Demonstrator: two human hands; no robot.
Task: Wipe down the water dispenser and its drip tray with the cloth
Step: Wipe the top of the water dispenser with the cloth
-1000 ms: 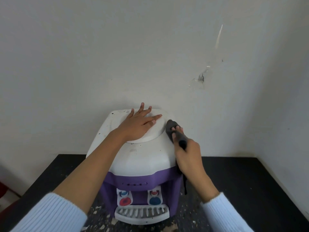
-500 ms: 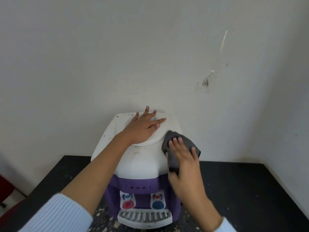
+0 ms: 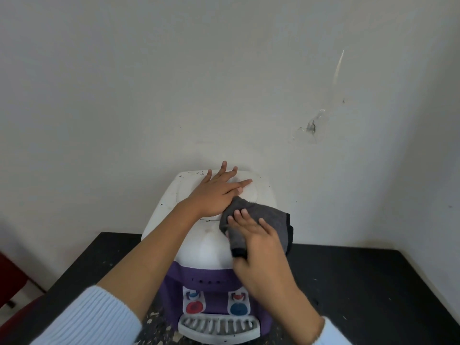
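Right hand (image 3: 261,247) flat on the grey cloth (image 3: 270,216), fingers straight and slightly spread, gripping nothing. Presses that cloth onto the front right shoulder of the water dispenser (image 3: 206,247). Cannot tell where the thumb lies under the fold.

Lower down and nearest, drip tray (image 3: 219,328) at the foot of the purple front: white, slotted, touched by neither hand. Just above it, red tap (image 3: 194,307) and blue tap (image 3: 237,308). All standing on the dark counter (image 3: 373,282), backed against the wall (image 3: 149,95).

Farther back, left hand (image 3: 214,195) flat on the round lid, fingers straight and splayed, apparently bracing the body.

Looks soft and limp, that cloth, draping off the right side. Best kept bunched under a flat palm so no corner drags. Seems light, smooth plastic, that dispenser, likely to slide under a sideways push. Calls for the bracing palm on top. Probably sits loosely, the tray, so gentle strokes along the slots.
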